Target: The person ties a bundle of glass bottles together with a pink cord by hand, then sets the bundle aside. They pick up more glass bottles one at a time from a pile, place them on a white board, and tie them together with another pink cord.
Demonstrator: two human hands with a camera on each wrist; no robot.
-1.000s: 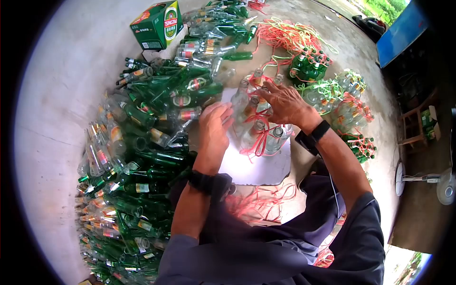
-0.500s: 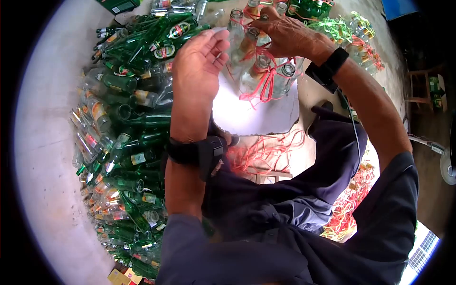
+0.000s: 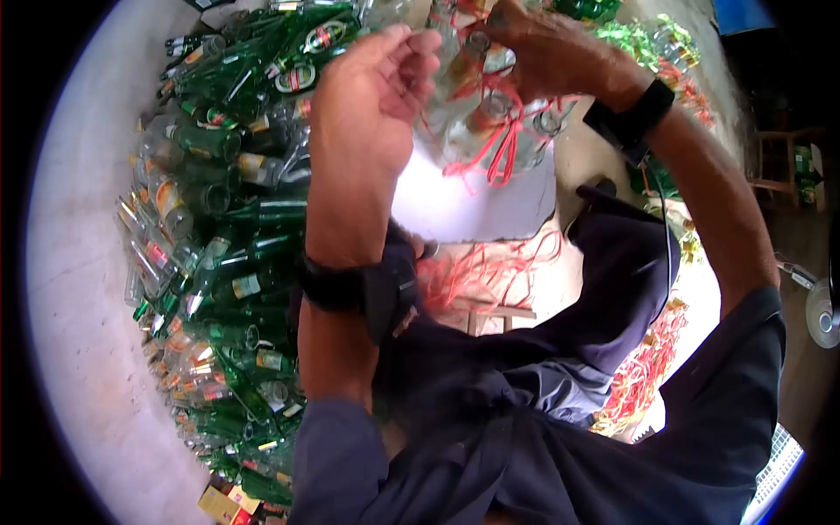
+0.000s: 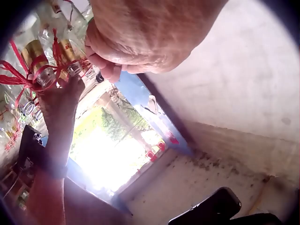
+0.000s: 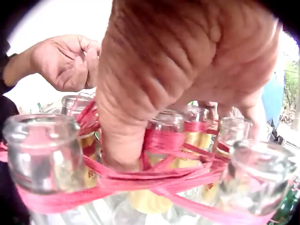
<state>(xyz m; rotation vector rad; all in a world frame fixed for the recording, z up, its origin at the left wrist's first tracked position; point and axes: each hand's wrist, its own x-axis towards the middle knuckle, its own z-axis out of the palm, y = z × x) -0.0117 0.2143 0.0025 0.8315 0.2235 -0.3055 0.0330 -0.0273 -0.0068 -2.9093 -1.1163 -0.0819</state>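
Observation:
Several clear glass bottles (image 3: 479, 122) stand together, their necks bound with red twine (image 3: 503, 149), on a white slab (image 3: 472, 210). The right hand (image 3: 560, 52) reaches over them from the right. In the right wrist view that hand (image 5: 178, 61) grips the bundle, its thumb down between the necks behind the twine (image 5: 140, 183) and its other fingers beyond the far necks. The left hand (image 3: 376, 96) is raised just left of the bottles. Its fingers are loosely curled and hold nothing, as the right wrist view shows the left hand (image 5: 65, 63) too.
Many green and clear bottles (image 3: 254, 219) lie heaped along the left wall. Loose red twine (image 3: 490, 271) lies in front of the slab. More tied bottles (image 3: 674, 44) and green twine are at the upper right. A fan (image 3: 821, 311) stands at the far right.
The head view has tipped downward, so bottles and hands sit higher in it. The left hand's fingers have curled from nearly straight. The right hand stays over the bundle.

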